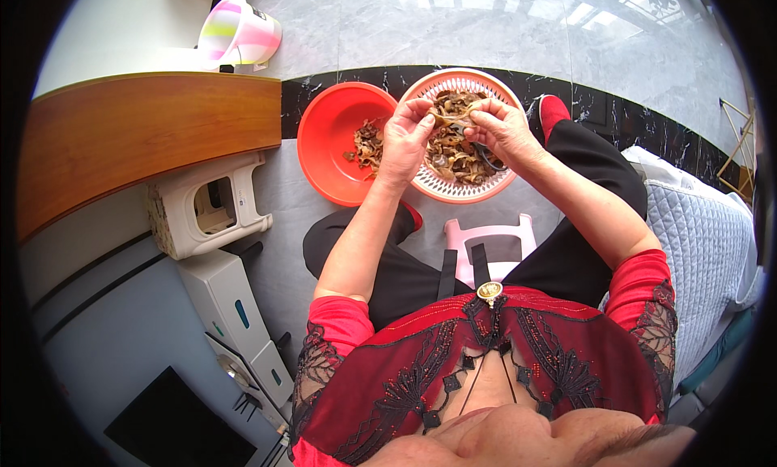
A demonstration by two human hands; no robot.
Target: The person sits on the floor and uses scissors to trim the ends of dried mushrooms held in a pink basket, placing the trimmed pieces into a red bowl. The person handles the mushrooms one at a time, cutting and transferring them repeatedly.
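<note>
Above a white slatted colander with an orange rim (pixel 453 198), my left hand (pixel 407 139) and my right hand (pixel 503 129) pinch a thin, brownish, translucent strip (pixel 453 120) from its two ends. Curled brown pieces (pixel 455 161) of the same look fill much of the colander; I cannot tell what they are. A dark curved thing (pixel 489 157) lies among them at the right. Left of the colander, and touching or nearly touching it, stands a red basin (pixel 322 147). Similar brown pieces (pixel 370 146) lie in its right side, partly hidden behind my left hand and wrist.
A pink stool (pixel 489 234) stands between my legs. To the left are a wooden tabletop (pixel 154 139) and a white plastic stool (pixel 220 212). A pink-and-white bucket (pixel 240 34) is at the far left. A quilted pale cover (pixel 696 240) hangs at the right.
</note>
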